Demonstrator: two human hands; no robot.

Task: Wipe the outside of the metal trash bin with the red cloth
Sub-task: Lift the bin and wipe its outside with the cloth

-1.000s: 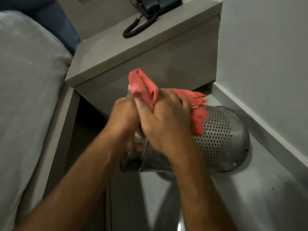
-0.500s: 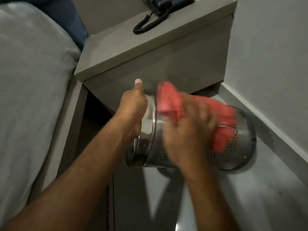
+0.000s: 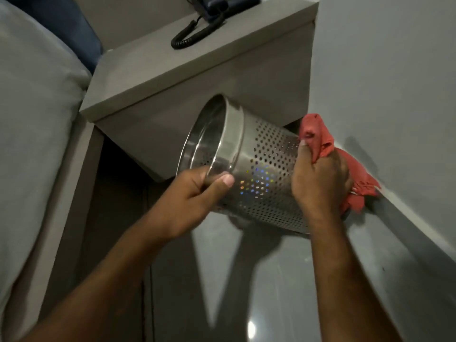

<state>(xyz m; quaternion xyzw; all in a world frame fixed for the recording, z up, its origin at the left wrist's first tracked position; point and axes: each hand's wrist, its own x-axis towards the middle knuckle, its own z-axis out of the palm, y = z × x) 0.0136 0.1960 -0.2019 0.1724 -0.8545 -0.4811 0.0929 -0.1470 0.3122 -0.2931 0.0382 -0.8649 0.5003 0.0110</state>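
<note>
Bare forearms, hands [image 3: 197,191]; no sleeves, jewelry.

A grey nightstand [image 3: 197,77] filled the upper middle of the frame, with a dark phone [image 3: 222,3] and its coiled cord [image 3: 192,35] on top. A bed [image 3: 32,134] ran down the left edge. A pale wall [image 3: 394,77] rose at right, above a baseboard [image 3: 407,228]. The glossy grey floor [image 3: 283,292] showed shadows and a light glint at bottom.

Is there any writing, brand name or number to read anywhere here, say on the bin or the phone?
None can be read.
Bin: plain perforated metal, no label shows.
Cloth: no tag visible.
Phone: mostly cut off at the top edge; no markings can be made out.
</note>
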